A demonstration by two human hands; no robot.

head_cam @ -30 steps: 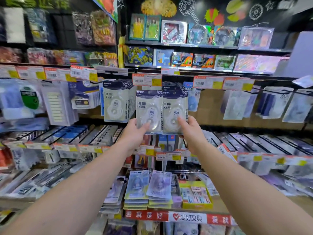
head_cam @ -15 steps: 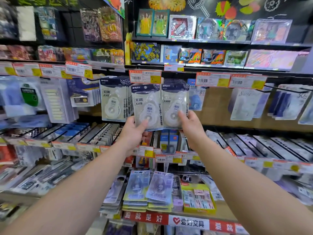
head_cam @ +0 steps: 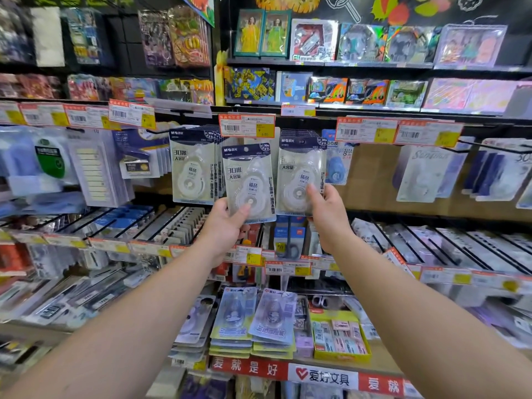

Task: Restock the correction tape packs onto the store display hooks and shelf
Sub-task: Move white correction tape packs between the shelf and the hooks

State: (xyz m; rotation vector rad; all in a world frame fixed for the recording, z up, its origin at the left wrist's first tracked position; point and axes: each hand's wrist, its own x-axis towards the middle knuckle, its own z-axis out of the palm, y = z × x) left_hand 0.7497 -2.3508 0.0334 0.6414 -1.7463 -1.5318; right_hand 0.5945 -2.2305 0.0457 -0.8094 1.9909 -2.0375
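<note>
The lower edge of the white-and-navy blister pack of correction tape [head_cam: 249,182] at centre frame is covered by the thumb of the left hand [head_cam: 227,226]. The bottom right corner of the matching blister pack [head_cam: 300,174] beside it is hidden behind the fingers of the right hand [head_cam: 326,214]; whether this pack hangs on a hook cannot be told. Both forearms are cut off by the lower edge of the frame. The small print on the orange-and-white price label [head_cam: 247,125] above is too small to be read. The hanging packets [head_cam: 31,165] at the far left are blurred beyond recognition.
</note>
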